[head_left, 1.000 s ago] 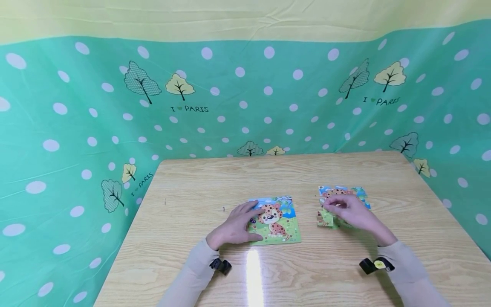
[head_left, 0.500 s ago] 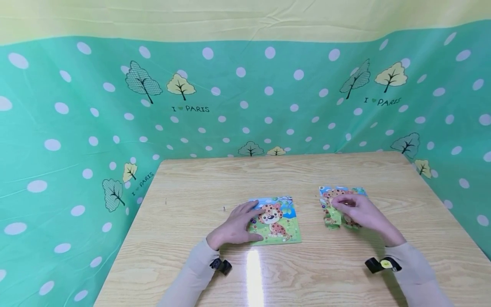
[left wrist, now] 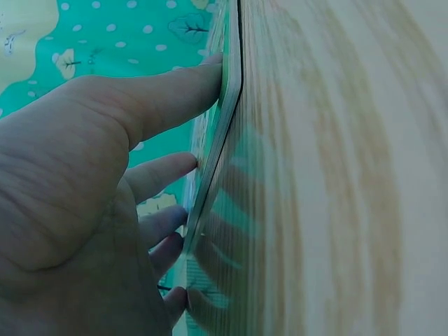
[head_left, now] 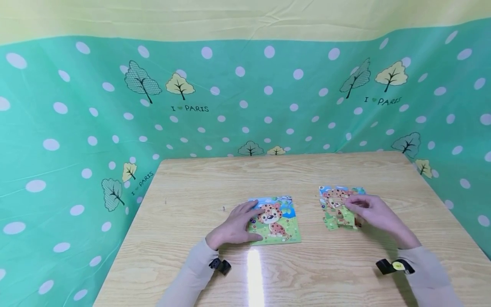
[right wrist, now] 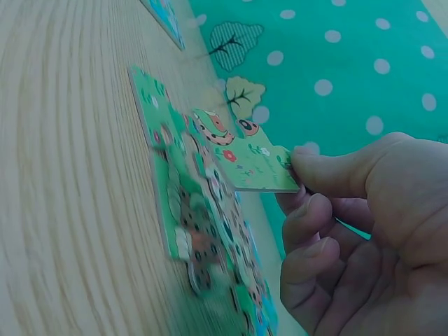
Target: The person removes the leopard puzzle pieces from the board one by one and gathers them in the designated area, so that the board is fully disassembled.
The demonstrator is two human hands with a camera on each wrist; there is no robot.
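My left hand (head_left: pixel 235 224) lies with spread fingers on the left side of a square leopard picture board (head_left: pixel 278 224). In the left wrist view the thumb and fingertips touch the face of the board (left wrist: pixel 222 122) near its edge. Over on the right, my right hand (head_left: pixel 374 212) pinches a green jigsaw piece (right wrist: pixel 255 168) between thumb and index finger. The piece has flowers and part of a spotted tail on it. It is held just above a leopard jigsaw puzzle (head_left: pixel 330 207), whose lower right part is hidden by the hand and piece.
A wooden table (head_left: pixel 215 179) carries both pictures, with a strip of bare wood between them. A green dotted cloth (head_left: pixel 245 98) hangs behind and along the sides. A bright light reflection crosses the tabletop in front of the board.
My right hand has moved to the right with the jigsaw piece, from the puzzle's lower left toward its lower right, uncovering more of the leopard's face. The left hand has stayed in place.
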